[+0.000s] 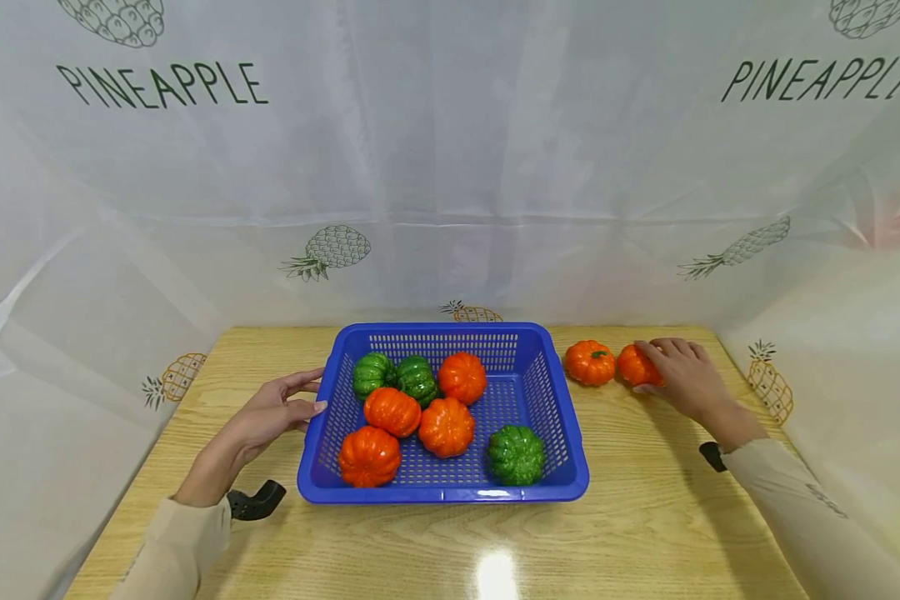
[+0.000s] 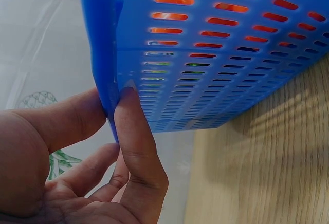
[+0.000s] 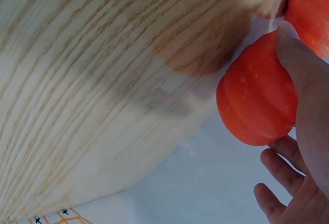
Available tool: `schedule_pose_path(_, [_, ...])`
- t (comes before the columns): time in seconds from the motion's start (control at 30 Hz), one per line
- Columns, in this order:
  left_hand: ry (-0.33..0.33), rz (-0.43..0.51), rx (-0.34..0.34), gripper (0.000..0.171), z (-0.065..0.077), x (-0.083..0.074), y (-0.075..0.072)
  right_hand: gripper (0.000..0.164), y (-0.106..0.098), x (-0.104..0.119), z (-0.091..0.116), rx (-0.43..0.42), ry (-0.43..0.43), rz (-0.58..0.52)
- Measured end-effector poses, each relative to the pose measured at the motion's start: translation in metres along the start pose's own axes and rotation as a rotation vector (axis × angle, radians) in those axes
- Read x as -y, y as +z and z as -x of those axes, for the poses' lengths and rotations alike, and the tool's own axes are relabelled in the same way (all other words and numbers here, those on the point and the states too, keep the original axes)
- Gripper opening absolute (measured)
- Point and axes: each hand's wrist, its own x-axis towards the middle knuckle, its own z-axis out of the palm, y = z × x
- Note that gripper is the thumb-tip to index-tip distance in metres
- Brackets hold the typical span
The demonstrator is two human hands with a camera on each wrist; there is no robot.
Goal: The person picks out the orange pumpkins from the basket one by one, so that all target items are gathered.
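A blue plastic basket (image 1: 442, 495) with slotted walls sits on the table. My left hand (image 1: 273, 410) pinches its left rim, thumb on one side and index finger on the other in the left wrist view. Inside lie several orange toy pumpkins (image 1: 446, 427) and three green ones (image 1: 516, 455). To the right of the basket, my right hand (image 1: 686, 379) holds another orange pumpkin (image 3: 257, 90) between thumb and fingers; part of it is hidden by the hand. Just left of that one rests a second loose orange pumpkin (image 1: 589, 362), beside the basket's right rim.
The wood-grain table (image 1: 390, 550) ends at a white pineapple-print sheet (image 1: 450, 167) hanging behind and along both sides. A black wrist device (image 1: 257, 501) shows near the left sleeve, and another (image 1: 712, 456) by the right sleeve.
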Motion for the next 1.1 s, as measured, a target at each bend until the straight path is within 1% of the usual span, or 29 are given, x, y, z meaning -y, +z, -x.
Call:
schedule_pose_path(0.1, [0.006,-0.004,0.002,0.072,0.000,0.000,0.000,0.073,0.003,0.000,-0.001,0.001,0.001,0.001])
schedule_pose_path(0.37, [-0.010,0.006,0.017,0.073,0.000,0.002,0.002,0.073,0.011,-0.002,0.002,-0.027,-0.010,0.016])
schedule_pose_path(0.57, [0.001,-0.003,-0.001,0.073,0.000,0.002,0.001,0.077,0.014,-0.001,0.001,-0.056,-0.024,0.023])
schedule_pose_path(0.73, [0.005,-0.013,0.002,0.073,0.001,0.000,0.000,0.077,0.012,0.000,0.000,-0.070,-0.029,0.022])
schedule_pose_path(0.97, [0.012,-0.002,0.014,0.073,0.002,-0.001,0.001,0.078,0.003,0.003,0.001,-0.034,-0.019,0.003])
schedule_pose_path(1.03, [0.008,-0.002,0.011,0.073,0.002,-0.001,0.000,0.080,-0.002,0.005,-0.001,-0.043,-0.027,0.005])
schedule_pose_path(1.1, [0.006,-0.003,0.009,0.073,0.002,-0.001,0.000,0.082,-0.008,0.007,-0.003,-0.071,-0.044,0.010])
